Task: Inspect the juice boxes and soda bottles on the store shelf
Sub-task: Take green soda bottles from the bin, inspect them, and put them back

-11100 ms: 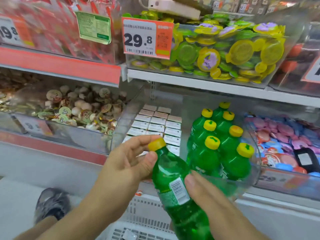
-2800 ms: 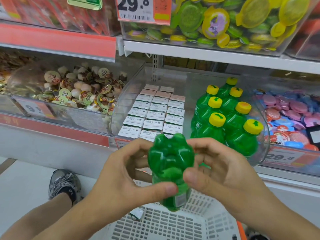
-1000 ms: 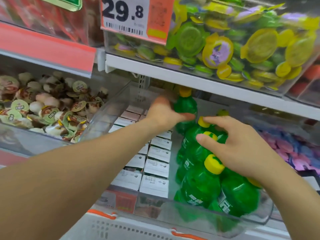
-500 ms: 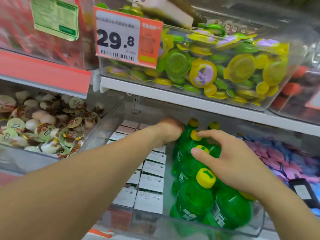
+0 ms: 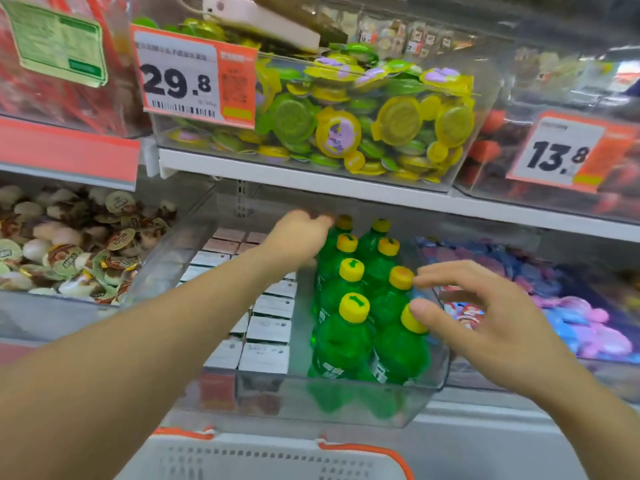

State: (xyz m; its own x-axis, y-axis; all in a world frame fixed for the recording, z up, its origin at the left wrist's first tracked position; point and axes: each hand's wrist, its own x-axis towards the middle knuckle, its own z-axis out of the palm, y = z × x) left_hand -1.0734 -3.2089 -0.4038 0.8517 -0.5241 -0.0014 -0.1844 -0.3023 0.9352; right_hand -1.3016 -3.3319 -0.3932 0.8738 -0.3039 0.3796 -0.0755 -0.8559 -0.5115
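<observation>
Eight green bottles [image 5: 341,336] stand upright in two rows in bin [image 5: 346,407], boxes [image 5: 268,329] just left. Right hand [image 5: 485,327] – fingers spread, holding nothing – touches near-row caps, nearest. Left hand [image 5: 298,239] at back bottle; grip cannot be told.

The clear bin [image 5: 429,386] is open on top, but the white shelf board [image 5: 311,181] overhangs its back, leaving only a low gap above the rear caps, where the left hand [image 5: 298,237] is reaching in. The green soda bottles [image 5: 341,337] stand packed in two rows, touching, with no room between them for fingers. Left of the right hand [image 5: 485,327], the juice boxes [image 5: 266,329] fill the bin's other side, low enough to pass over. A narrow strip shows between boxes and bottles. The bin's right wall stands just beside the right hand's fingertips.
</observation>
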